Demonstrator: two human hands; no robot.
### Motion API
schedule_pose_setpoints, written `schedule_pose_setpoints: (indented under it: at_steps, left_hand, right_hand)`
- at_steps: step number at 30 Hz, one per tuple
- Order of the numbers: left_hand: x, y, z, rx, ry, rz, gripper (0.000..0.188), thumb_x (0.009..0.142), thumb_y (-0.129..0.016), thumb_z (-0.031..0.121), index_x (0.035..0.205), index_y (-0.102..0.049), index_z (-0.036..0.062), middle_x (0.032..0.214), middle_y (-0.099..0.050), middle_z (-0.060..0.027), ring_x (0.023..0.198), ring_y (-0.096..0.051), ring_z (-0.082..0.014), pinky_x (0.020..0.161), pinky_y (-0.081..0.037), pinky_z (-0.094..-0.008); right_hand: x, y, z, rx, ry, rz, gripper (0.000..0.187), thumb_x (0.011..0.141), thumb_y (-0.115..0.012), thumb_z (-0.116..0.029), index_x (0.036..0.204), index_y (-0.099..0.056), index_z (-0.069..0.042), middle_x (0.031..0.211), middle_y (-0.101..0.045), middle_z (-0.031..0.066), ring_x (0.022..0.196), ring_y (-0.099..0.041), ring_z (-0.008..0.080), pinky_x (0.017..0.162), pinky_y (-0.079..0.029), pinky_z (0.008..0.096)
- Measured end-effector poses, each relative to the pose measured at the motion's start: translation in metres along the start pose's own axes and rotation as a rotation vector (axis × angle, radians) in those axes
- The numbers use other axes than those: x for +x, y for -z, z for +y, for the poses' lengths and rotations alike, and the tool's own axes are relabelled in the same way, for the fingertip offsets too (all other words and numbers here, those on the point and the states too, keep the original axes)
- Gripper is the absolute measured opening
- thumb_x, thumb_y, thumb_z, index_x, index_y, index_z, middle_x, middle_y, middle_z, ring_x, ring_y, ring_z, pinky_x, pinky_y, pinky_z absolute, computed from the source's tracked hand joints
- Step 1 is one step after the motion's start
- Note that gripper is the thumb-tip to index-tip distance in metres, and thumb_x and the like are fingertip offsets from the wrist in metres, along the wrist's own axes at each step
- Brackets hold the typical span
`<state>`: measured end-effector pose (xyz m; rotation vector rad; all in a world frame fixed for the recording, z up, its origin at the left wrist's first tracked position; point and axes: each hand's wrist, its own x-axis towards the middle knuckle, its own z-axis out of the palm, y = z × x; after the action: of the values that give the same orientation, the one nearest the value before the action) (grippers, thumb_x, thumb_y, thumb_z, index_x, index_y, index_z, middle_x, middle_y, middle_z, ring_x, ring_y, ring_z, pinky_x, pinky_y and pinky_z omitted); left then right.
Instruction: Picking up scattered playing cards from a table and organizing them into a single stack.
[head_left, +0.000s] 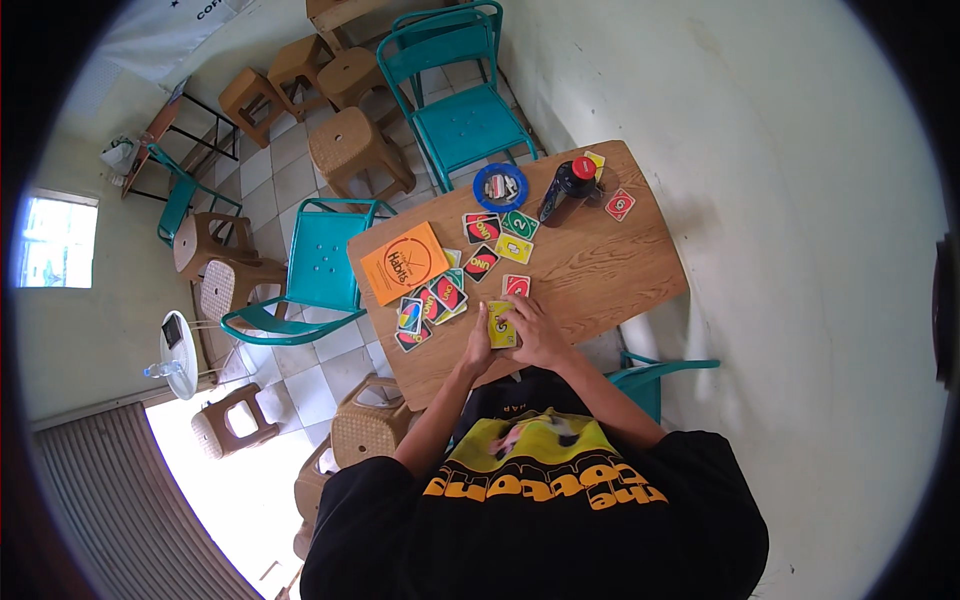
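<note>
My left hand grips a yellow playing card, face up, at the table's near edge. From the other side my right hand closes on the same card, fingers lying across its upper part. Whether more cards are stacked beneath it, I cannot tell. Just beyond my fingertips lies a red card. A loose pile of cards, some face down, spreads to the left. Farther off are a green card, another yellow card and several face-down cards.
An orange book lies at the table's left. Along the far side stand a blue dish with small items in it and a dark bottle with a red cap. Teal chairs and brown stools surround the wooden table; a wall rises at right.
</note>
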<state>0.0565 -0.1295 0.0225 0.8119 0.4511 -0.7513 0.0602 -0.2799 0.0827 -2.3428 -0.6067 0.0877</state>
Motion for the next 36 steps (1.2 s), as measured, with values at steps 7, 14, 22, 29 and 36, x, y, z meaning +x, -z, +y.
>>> schedule_pose_setpoints:
  at_steps: [7,14,22,29,36]
  left_hand:
    - [0.013,0.023,-0.024,0.061,0.045,0.051,0.072,0.091,-0.024,0.065,0.119,-0.049,0.0038,0.1,-0.061,-0.0143,0.087,-0.064,-0.0262,0.076,-0.053,-0.0376]
    - [0.012,0.043,-0.036,0.13,0.065,0.133,0.082,0.09,-0.025,0.065,0.135,-0.036,-0.0032,0.128,-0.048,-0.0207,0.111,-0.053,-0.0309,0.097,-0.042,-0.0402]
    - [-0.009,0.061,-0.028,0.181,0.121,0.155,0.081,0.09,-0.025,0.066,0.132,-0.041,-0.002,0.128,-0.049,-0.0182,0.108,-0.056,-0.0302,0.095,-0.043,-0.0385]
    - [-0.004,0.061,-0.023,0.197,0.102,0.166,0.081,0.09,-0.024,0.066,0.129,-0.043,-0.0019,0.126,-0.051,-0.0174,0.106,-0.057,-0.0292,0.093,-0.044,-0.038]
    - [0.012,0.041,-0.017,0.091,0.102,0.149,0.077,0.09,-0.026,0.065,0.127,-0.043,-0.001,0.126,-0.05,-0.0179,0.109,-0.055,-0.0324,0.095,-0.042,-0.0405]
  right_hand:
    - [-0.005,-0.02,0.03,0.108,0.04,-0.065,0.049,0.056,-0.08,-0.021,0.096,-0.056,-0.006,0.126,-0.048,0.0125,0.114,-0.047,0.0324,0.098,-0.036,0.0424]
    - [0.01,-0.046,0.107,-0.154,-0.137,-0.015,0.051,0.056,-0.082,-0.027,0.095,-0.054,-0.011,0.125,-0.046,0.0106,0.117,-0.044,0.0295,0.098,-0.034,0.0437]
    - [0.022,-0.082,0.13,-0.24,-0.143,-0.058,0.051,0.053,-0.082,-0.026,0.094,-0.055,-0.012,0.125,-0.047,0.0102,0.119,-0.042,0.0277,0.098,-0.032,0.0437]
    - [0.026,-0.077,0.13,-0.248,-0.13,-0.114,0.053,0.054,-0.082,-0.029,0.097,-0.057,-0.01,0.123,-0.046,0.0107,0.116,-0.042,0.0272,0.097,-0.033,0.0444]
    - [0.019,-0.03,0.192,-0.192,-0.185,0.294,0.046,0.07,-0.074,-0.033,0.101,-0.055,-0.006,0.12,-0.048,0.019,0.113,-0.045,0.0363,0.092,-0.037,0.048]
